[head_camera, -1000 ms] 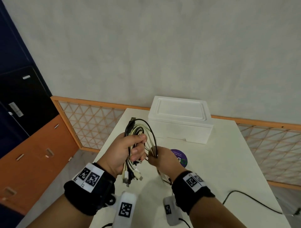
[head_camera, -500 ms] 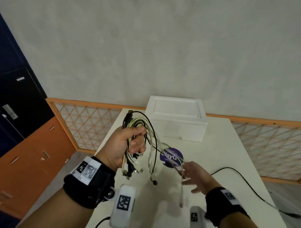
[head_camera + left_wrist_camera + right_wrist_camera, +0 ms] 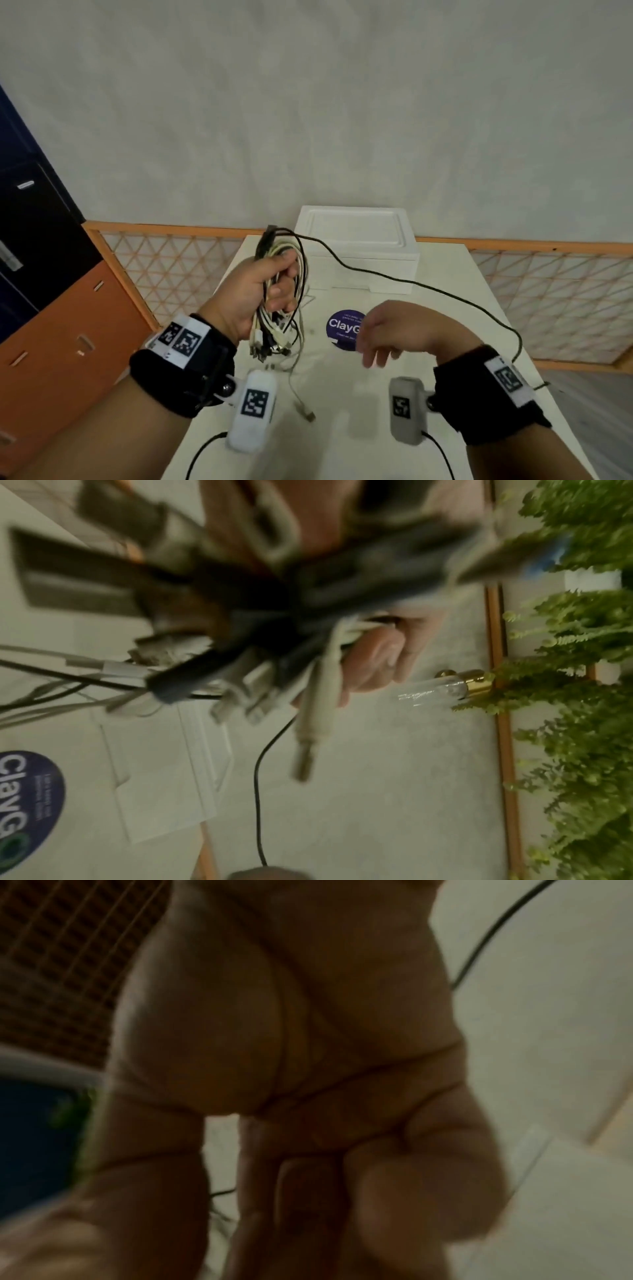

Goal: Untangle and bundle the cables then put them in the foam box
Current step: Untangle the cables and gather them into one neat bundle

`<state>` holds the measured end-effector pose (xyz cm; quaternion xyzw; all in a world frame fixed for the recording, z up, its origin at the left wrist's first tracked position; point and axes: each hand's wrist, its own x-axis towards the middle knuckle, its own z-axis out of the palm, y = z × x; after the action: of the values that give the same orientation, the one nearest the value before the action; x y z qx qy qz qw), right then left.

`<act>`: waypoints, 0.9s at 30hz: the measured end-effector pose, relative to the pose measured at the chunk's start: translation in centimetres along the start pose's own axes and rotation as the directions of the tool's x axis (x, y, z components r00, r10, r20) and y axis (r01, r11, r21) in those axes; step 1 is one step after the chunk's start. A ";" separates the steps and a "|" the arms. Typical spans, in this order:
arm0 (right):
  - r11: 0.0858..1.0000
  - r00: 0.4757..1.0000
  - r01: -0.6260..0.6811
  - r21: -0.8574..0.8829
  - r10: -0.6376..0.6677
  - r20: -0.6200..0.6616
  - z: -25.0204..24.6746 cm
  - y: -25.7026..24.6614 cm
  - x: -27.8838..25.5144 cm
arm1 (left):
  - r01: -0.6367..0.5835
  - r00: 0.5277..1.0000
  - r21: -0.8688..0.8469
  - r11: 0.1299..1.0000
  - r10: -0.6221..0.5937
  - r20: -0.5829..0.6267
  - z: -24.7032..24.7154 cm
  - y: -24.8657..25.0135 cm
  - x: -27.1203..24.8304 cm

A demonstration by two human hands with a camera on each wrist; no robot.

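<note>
My left hand [image 3: 279, 289] grips a bundle of black and white cables [image 3: 274, 334] upright above the white table [image 3: 445, 346]; their plugs hang below my fist. Close up in the left wrist view, the bundle [image 3: 260, 631] fills the frame beside my fingers [image 3: 373, 664]. A long black cable [image 3: 445, 293] runs from the bundle's top across the table to the right. A white cable [image 3: 298, 387] trails down onto the table. My right hand [image 3: 376, 353] hovers to the right, fingers loosely curled, holding nothing. The closed white foam box [image 3: 356, 240] stands at the table's far end.
A round purple sticker [image 3: 342, 329] lies on the table between my hands and the box. A wooden lattice fence [image 3: 171, 263] runs behind the table. Orange and dark cabinets [image 3: 51, 308] stand at the left. Green plants [image 3: 575, 723] show in the left wrist view.
My right hand pulled a white cable out of the bundle, let it go onto the table and now hovers with nothing in it. The black cable has stretched out to the right.
</note>
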<state>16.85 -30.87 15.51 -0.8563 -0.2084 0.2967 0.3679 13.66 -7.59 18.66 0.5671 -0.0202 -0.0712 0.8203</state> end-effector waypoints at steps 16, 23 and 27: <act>0.876 0.864 0.481 -0.025 -0.479 -0.153 3.2 -2.8 6.5 | 0.033 0.966 0.398 0.917 -0.131 0.221 -1.3 -1.4 -3.5; 0.808 0.877 0.453 0.377 -0.327 -0.352 6.1 -1.5 8.2 | 0.012 0.941 0.087 0.996 -0.040 0.336 -1.4 -2.2 -3.0; 0.901 0.863 0.381 0.207 -0.266 -0.429 6.7 -1.2 8.9 | -0.003 0.942 0.001 1.000 0.002 0.335 -1.7 -3.1 -2.5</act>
<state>18.79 -21.58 9.55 -0.7881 -0.2280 0.0803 0.5661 11.09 -6.70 15.25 0.5474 -0.1601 -0.1654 0.8046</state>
